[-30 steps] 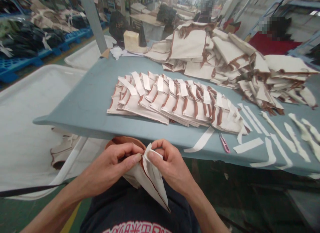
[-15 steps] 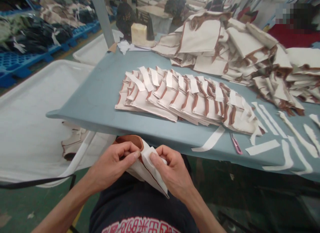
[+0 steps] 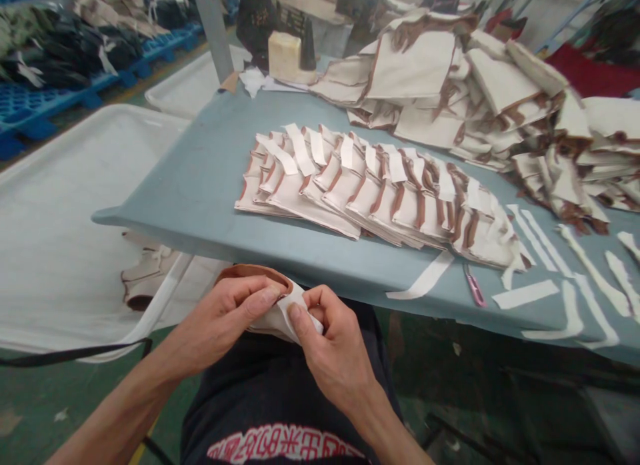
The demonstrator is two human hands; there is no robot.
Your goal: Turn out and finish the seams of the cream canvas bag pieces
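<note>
Several dark bundles [image 3: 90,52] lie on blue pallets [image 3: 60,112] at your far left, and nearer to you a wide white tub [image 3: 75,165] holds a brown-trimmed article [image 3: 145,278] by its right rim, with a black strap [image 3: 75,355] crossing the lower edge. A grey post [image 3: 213,32] rises behind the left part of your blue-grey bench [image 3: 200,158]. Your left hand [image 3: 227,322] is in front of the bench's near edge, its thumb and fingers pinching the brown-lined rim of a cream piece [image 3: 275,326]. You have that piece above your lap, just off the bench, its brown opening turned up and away from you. Your right hand [image 3: 333,342] grips the piece's pale right end between thumb and curled fingers; whether a separate white strip is caught there too cannot be told. Below lies your dark shirt [image 3: 285,392] with its pinkish-red lettering. Beyond your hands, a row of overlapping cream articles [image 3: 380,215] with brown edges runs rightward along the bench, white tabs [image 3: 395,164] lying across their upper parts. Behind that row, toward the right, a high jumbled pile [image 3: 413,65] of similar goods rests. Nearer you, a pink-handled tool [image 3: 475,288] sits by the bench's front edge, with loose white strips [image 3: 525,294] around it and farther right.
</note>
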